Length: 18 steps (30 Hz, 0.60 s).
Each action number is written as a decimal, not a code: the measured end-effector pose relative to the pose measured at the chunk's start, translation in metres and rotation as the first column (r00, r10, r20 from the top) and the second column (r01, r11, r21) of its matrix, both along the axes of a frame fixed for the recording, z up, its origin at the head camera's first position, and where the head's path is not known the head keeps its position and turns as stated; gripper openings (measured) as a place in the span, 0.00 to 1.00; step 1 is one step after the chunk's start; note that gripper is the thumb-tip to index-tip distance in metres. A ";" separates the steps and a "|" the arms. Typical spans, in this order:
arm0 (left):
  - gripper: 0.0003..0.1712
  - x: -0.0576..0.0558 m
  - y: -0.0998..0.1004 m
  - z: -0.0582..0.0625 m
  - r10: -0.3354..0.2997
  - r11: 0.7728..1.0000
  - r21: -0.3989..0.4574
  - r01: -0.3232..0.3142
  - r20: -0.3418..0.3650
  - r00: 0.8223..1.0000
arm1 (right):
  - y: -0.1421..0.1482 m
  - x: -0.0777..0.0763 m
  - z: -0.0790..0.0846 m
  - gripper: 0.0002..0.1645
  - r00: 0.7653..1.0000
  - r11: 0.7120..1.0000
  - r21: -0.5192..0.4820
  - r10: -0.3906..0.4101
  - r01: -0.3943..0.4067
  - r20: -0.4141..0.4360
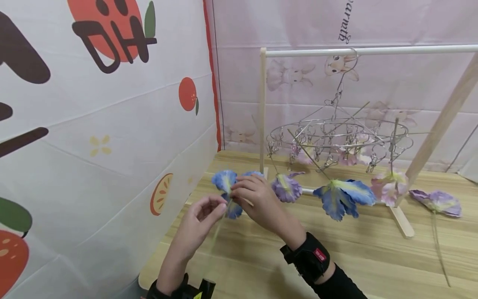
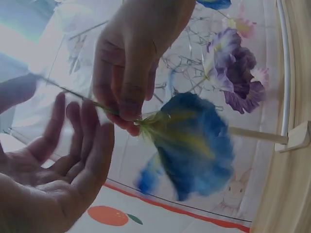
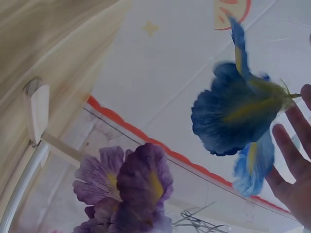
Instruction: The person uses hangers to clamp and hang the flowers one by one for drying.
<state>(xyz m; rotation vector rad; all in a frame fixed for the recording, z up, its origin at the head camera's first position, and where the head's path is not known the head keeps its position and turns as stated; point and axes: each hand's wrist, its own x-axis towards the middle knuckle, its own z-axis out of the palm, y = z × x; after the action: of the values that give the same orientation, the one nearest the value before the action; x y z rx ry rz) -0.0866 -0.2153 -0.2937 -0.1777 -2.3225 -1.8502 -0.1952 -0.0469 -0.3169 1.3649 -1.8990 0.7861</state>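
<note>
Blue flower (image 1: 224,181) is what I have up on the feed: both hands hold it above the left part of the wooden table (image 1: 242,257), just left of the rack (image 1: 306,53). From out here I read the right hand (image 1: 263,203) as pinching the stem close under the petals, thumb against fingertips. The left hand (image 1: 203,216) pinches the same stem just beside it, on the side away from the petals, with the other fingers loosely bent. My left wrist view shows yellow streaks on the blue petals, a little blurred. Right of the hands, a round wire hanger (image 1: 337,145) hooks over the white bar of the rack, with small metal clips below its rings. A purple flower (image 1: 287,189), a second blue flower (image 1: 337,201) and a pink flower (image 1: 384,187) hang from it, heads down, and I see more pink petals behind. At the far right, a loose purple flower (image 1: 444,203) lies on the table, its stem towards the near edge.
</note>
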 end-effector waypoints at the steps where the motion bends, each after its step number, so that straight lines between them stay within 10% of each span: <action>1: 0.13 0.000 0.001 0.001 0.005 1.000 0.021 -0.004 -0.045 0.999 | 0.002 0.003 0.000 0.04 1.000 1.000 0.010 -0.003 0.003 0.012; 9: 0.10 -0.015 0.014 -0.003 0.006 0.982 0.176 0.064 -0.370 0.929 | 0.012 0.020 0.001 0.06 0.996 1.000 -0.008 0.007 -0.006 0.090; 18: 0.11 -0.040 0.035 -0.015 0.155 0.888 0.459 0.016 -0.333 0.930 | 0.026 0.029 0.005 0.06 0.987 0.998 -0.061 -0.001 0.011 0.162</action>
<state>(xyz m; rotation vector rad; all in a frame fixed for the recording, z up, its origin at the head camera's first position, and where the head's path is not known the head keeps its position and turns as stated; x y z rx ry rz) -0.1263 -0.1802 -0.3086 -0.3329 -1.5846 -2.0570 -0.1662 -0.0208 -0.3120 1.2911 -1.9836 0.9704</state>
